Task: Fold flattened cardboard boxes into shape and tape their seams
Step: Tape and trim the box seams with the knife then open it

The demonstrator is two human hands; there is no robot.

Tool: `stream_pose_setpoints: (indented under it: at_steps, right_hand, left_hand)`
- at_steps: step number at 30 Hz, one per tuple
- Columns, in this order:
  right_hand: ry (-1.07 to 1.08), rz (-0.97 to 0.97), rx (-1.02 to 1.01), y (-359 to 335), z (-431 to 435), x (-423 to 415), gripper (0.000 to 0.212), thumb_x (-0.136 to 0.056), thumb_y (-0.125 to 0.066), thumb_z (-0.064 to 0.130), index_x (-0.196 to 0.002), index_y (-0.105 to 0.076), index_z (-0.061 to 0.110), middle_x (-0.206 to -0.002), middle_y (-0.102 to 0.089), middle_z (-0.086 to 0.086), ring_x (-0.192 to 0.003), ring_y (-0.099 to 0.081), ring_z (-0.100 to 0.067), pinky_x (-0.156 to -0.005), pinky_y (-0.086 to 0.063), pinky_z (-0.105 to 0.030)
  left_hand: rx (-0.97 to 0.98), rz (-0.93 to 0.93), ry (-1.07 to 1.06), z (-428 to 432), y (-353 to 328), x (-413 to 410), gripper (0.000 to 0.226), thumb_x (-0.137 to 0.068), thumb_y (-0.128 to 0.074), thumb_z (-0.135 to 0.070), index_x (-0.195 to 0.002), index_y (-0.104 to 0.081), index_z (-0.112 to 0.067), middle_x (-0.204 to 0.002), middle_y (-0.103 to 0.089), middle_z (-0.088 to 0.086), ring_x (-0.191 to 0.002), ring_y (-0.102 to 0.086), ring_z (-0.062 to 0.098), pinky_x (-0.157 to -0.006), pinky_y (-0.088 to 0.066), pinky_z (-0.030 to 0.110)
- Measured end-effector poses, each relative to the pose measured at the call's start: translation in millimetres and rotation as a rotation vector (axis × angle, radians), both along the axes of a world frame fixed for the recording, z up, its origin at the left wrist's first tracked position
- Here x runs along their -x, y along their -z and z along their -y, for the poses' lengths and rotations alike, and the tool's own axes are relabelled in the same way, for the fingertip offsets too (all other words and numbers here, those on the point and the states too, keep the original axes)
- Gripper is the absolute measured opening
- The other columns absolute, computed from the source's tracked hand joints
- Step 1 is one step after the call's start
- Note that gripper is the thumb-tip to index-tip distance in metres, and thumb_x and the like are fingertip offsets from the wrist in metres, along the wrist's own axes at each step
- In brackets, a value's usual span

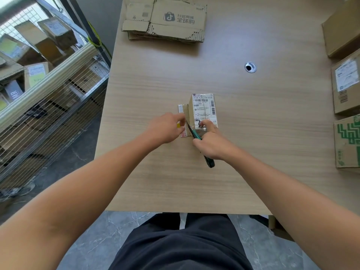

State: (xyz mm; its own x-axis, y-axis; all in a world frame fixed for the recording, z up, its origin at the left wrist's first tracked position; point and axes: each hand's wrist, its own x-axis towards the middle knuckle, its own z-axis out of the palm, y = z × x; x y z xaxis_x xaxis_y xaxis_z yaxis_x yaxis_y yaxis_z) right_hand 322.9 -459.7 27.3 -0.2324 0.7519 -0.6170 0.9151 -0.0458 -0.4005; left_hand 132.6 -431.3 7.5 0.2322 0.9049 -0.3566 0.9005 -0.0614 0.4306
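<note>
A small cardboard box (202, 108) with a white shipping label on top stands in the middle of the table (253, 152). A side flap (183, 109) sticks out to its left. My left hand (165, 127) pinches that flap near its front end, fingers curled. My right hand (211, 142) grips a green and black utility knife (209, 162), its blade pointing up-left at the seam between flap and box. My right forefinger rests on the box's near top edge.
A stack of flattened cardboard boxes (165, 20) lies at the table's far edge. Several assembled boxes (345, 86) line the right edge. A cable grommet (250, 67) sits right of centre. A wire cage of boxes (48, 90) stands on the left.
</note>
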Motion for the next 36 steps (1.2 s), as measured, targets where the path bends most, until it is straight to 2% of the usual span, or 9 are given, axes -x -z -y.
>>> stream_pose_setpoints:
  at_steps: [4, 11, 17, 19, 21, 25, 29, 34, 36]
  right_hand:
    - [-0.043, 0.115, 0.028, -11.4, -9.1, 9.2, 0.061, -0.097, -0.041, 0.045, -0.14, -0.052, 0.003, -0.165, -0.006, 0.011, -0.15, -0.016, -0.016, -0.116, -0.028, -0.035]
    - [-0.259, 0.247, 0.031, -13.4, -2.8, 15.0, 0.066, -0.096, -0.04, 0.048, -0.151, -0.045, 0.012, -0.168, 0.014, 0.003, -0.154, 0.021, -0.018, -0.125, -0.015, -0.045]
    - [-0.146, -0.103, -0.056, -15.8, 9.1, -23.3, 0.04, -0.097, -0.051, 0.042, -0.093, -0.073, 0.009, -0.159, -0.019, 0.012, -0.137, -0.036, -0.005, -0.095, -0.031, -0.023]
    - [0.137, -0.358, -0.137, -13.3, 19.3, -33.3, 0.024, -0.094, -0.052, 0.041, -0.088, -0.067, 0.022, -0.134, -0.048, 0.015, -0.099, -0.057, 0.005, -0.083, -0.036, -0.026]
    - [0.493, -0.591, -0.25, -8.4, 23.6, -39.6, 0.026, -0.091, -0.052, 0.044, -0.104, -0.064, 0.025, -0.094, -0.058, 0.018, -0.075, -0.055, 0.001, -0.075, -0.04, -0.031]
    - [0.69, -0.654, -0.418, 1.9, 14.1, -37.3, 0.027, -0.087, -0.062, 0.057, -0.108, -0.063, 0.039, -0.088, -0.063, 0.013, -0.076, -0.059, -0.004, -0.071, -0.045, -0.025]
    - [0.677, -0.605, -0.515, 17.3, 0.9, -25.8, 0.04, -0.088, -0.076, 0.034, -0.097, -0.055, 0.066, -0.106, -0.064, 0.004, -0.093, -0.063, -0.009, -0.084, -0.052, -0.028]
    - [0.521, -0.502, -0.588, 45.0, -4.9, -22.9, 0.032, -0.09, -0.075, 0.018, -0.12, -0.066, 0.015, -0.127, -0.06, 0.003, -0.116, -0.058, -0.01, -0.1, -0.049, -0.034]
    - [0.507, -0.545, -0.605, 51.2, -2.1, -22.4, 0.033, -0.091, -0.073, 0.016, -0.123, -0.064, 0.016, -0.131, -0.059, 0.002, -0.121, -0.057, -0.011, -0.103, -0.049, -0.037]
  left_hand:
    - [-0.059, -0.044, -0.003, 10.2, -4.6, -5.9, 0.014, -0.1, -0.048, -0.045, -0.103, -0.056, -0.034, -0.097, -0.047, -0.002, -0.091, -0.058, 0.029, -0.081, -0.05, 0.041]
    - [-0.255, 0.043, -0.124, 0.6, -23.3, 17.3, 0.015, -0.099, -0.049, -0.045, -0.105, -0.048, -0.031, -0.097, -0.046, -0.001, -0.076, -0.055, 0.028, -0.068, -0.04, 0.035]
    - [-0.195, 0.028, -0.081, -12.5, -21.6, 38.9, 0.018, -0.097, -0.051, -0.054, -0.103, -0.046, -0.037, -0.1, -0.044, -0.007, -0.077, -0.054, 0.022, -0.067, -0.042, 0.035]
    - [-0.145, 0.06, -0.059, -14.6, -16.8, 39.5, 0.01, -0.099, -0.047, -0.052, -0.1, -0.047, -0.042, -0.103, -0.044, -0.008, -0.08, -0.055, 0.021, -0.07, -0.044, 0.036]
    - [-0.112, 0.087, -0.027, -14.6, -10.3, 38.2, 0.007, -0.099, -0.049, -0.049, -0.099, -0.049, -0.042, -0.115, -0.043, -0.008, -0.082, -0.057, 0.02, -0.074, -0.043, 0.035]
    - [-0.113, 0.089, 0.014, -16.5, -1.6, 29.8, 0.016, -0.095, -0.058, -0.049, -0.098, -0.054, -0.034, -0.142, -0.037, -0.009, -0.091, -0.06, 0.021, -0.079, -0.041, 0.034]
    - [-0.171, 0.089, 0.028, -26.7, 0.0, 23.0, 0.047, -0.074, -0.068, -0.072, -0.095, -0.05, -0.035, -0.148, -0.034, -0.01, -0.088, -0.055, 0.017, -0.076, -0.038, 0.032]
    - [-0.296, 0.024, 0.156, -40.4, 2.7, 6.8, 0.063, -0.059, -0.078, -0.073, -0.094, -0.052, -0.028, -0.152, -0.035, -0.003, -0.076, -0.059, 0.02, -0.07, -0.043, 0.032]
    - [-0.347, 0.025, 0.235, -44.1, 4.5, 1.5, 0.064, -0.058, -0.079, -0.07, -0.095, -0.054, -0.023, -0.15, -0.038, 0.001, -0.067, -0.06, 0.025, -0.063, -0.042, 0.032]
